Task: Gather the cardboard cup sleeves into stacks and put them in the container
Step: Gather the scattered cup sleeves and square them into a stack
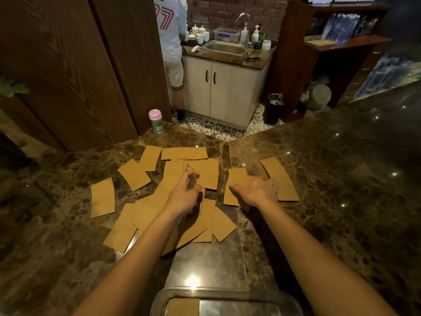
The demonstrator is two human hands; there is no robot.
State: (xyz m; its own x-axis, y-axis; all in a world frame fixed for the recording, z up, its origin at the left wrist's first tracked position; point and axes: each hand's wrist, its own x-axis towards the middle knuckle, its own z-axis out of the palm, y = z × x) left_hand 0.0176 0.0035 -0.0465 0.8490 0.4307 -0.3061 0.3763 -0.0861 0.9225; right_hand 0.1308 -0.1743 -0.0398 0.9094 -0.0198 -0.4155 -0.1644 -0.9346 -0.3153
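Observation:
Several flat brown cardboard cup sleeves (102, 197) lie scattered over the dark marble counter (341, 201). My left hand (185, 195) grips a small stack of sleeves (191, 180) held on edge above the pile. My right hand (257, 190) rests palm down on a sleeve (234, 181) at the right of the pile, and its fingers reach a curved sleeve (280, 176) further right. A clear container (159, 302) sits at the near edge, below my arms, with one stack of sleeves (182, 306) inside at its left.
A pink-lidded green canister (156, 120) stands at the counter's far edge by a wooden pillar (91, 65). Beyond, a person in a white shirt (172, 30) stands at a sink cabinet (224, 47). A dark bin (273, 108) is on the floor.

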